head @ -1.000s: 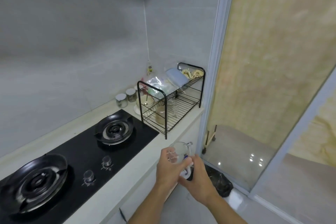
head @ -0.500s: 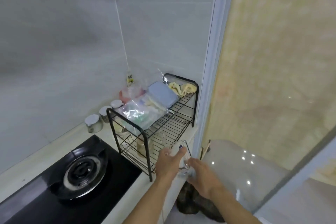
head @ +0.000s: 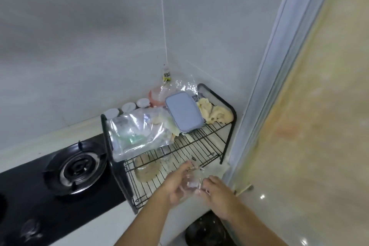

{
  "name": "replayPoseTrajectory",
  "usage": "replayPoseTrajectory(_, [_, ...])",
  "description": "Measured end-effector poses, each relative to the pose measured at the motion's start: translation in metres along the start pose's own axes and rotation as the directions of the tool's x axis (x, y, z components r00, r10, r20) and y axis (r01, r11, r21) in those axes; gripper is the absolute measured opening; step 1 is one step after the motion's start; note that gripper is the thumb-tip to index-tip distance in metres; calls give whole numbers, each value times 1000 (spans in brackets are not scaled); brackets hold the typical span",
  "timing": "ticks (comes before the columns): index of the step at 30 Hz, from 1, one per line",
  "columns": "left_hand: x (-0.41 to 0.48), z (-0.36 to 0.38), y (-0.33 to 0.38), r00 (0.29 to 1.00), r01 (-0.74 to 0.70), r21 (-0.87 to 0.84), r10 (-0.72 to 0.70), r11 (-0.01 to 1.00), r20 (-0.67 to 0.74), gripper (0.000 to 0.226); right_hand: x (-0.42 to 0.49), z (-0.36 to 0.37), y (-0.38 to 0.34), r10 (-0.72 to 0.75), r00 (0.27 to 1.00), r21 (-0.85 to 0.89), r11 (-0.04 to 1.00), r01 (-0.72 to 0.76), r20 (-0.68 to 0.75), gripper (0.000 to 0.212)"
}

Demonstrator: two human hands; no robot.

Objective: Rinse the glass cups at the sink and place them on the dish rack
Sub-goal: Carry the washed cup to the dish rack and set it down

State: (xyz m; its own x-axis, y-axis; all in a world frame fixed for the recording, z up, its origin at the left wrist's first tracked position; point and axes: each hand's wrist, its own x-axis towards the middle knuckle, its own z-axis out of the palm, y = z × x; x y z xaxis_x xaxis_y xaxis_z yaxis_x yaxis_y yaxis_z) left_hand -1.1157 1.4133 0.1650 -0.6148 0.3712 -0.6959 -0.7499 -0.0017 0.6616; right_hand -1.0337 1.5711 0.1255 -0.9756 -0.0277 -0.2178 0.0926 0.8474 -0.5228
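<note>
Setting: a grey-tiled kitchen corner. A pale counter (head: pixel 52 138) runs along the wall to a sliding glass door at my right.

Fixtures, as I see them:
- Black gas hob (head: pixel 73 170) set into the counter, left of the rack.
- Two-tier black wire dish rack (head: pixel 205 140) in the corner. Its upper tier holds a clear plastic bag (head: pixel 137 132), a blue lidded box (head: pixel 184 113) and a yellow cloth (head: pixel 216 114). The near part of that tier is bare wire, and I judge that is where the cup is meant to go.

Task item: glass cup (head: pixel 191 182), held in the air at the rack's front right corner, just over the counter edge and not yet set down.

Hands:
- Left hand (head: pixel 175 187): fingers (head: pixel 184 168) curled round the cup's left side.
- Right hand (head: pixel 218 195): fingertips (head: pixel 207 180) pinching its right side.

The cup sits between the two sets of fingers. I take the double hold as steadying wet, slippery glass. Blur hides which way the cup is turned.
</note>
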Motion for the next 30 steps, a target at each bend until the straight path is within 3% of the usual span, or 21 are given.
replayPoseTrajectory(4, [11,4,-4,997,-63,-235,50,970,-62,54,32,-24,-2,71,995,222,971,-84,69,40])
replayPoseTrajectory(8, [10,2,-5,974,-173,-270,125,947,-187,32,65,-32,-12,74,992,271,957,-101,105,50])
replayPoseTrajectory(13, [15,-12,-5,928,-145,-39,122,989,-352,15,96,-32,-33,99,990,226,967,-121,105,52])
replayPoseTrajectory(17, [19,-23,-3,883,-118,54,130,992,-452,20,109,-27,-33,124,987,170,975,-141,103,56])
replayPoseTrajectory(21, [24,-26,-3,893,-103,116,144,988,-427,38,120,-24,-30,138,981,163,974,-159,134,55])
replayPoseTrajectory(24, [28,-29,0,894,-121,168,182,978,-410,47,129,-19,-31,150,975,142,975,-174,165,40])
replayPoseTrajectory(30, [33,-37,7,890,-126,252,221,960,-398,47,144,-13,-40,171,963,148,968,-204,208,33])
